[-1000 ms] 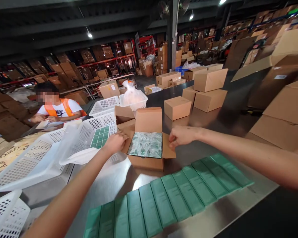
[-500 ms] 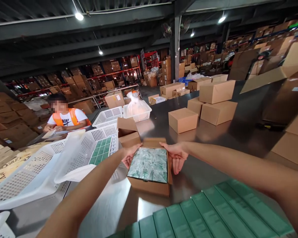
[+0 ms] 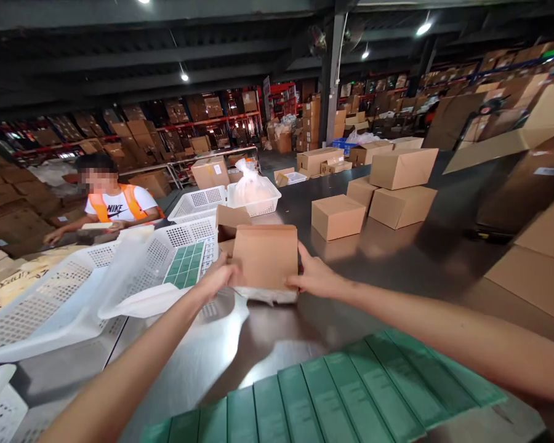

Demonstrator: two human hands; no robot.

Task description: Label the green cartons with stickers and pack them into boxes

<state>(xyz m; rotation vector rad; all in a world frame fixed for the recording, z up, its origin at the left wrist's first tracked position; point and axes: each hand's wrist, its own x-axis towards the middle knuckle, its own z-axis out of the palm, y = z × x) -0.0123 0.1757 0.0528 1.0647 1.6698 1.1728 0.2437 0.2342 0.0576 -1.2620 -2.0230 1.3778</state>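
Observation:
Both my hands hold a small brown cardboard box above the metal table. A plain brown panel of it faces me, and a strip of clear plastic wrap shows along its lower edge. My left hand grips the left side, fingers curled at the edge. On the right side my right hand is closed, its thumb on the panel and other fingers at the edge. Whatever lies inside under the wrap is hidden. Nearest to me, a row of green boxes lies along the table.
White perforated baskets stand at left, one holding green boxes. An open carton sits just behind my box. Closed cartons stand to the right on the dark table. A co-worker in an orange vest sits far left.
The open box with wrapped green contents has been raised and tilted, and a brown panel now covers most of the wrap. My hands have shifted slightly left with it.

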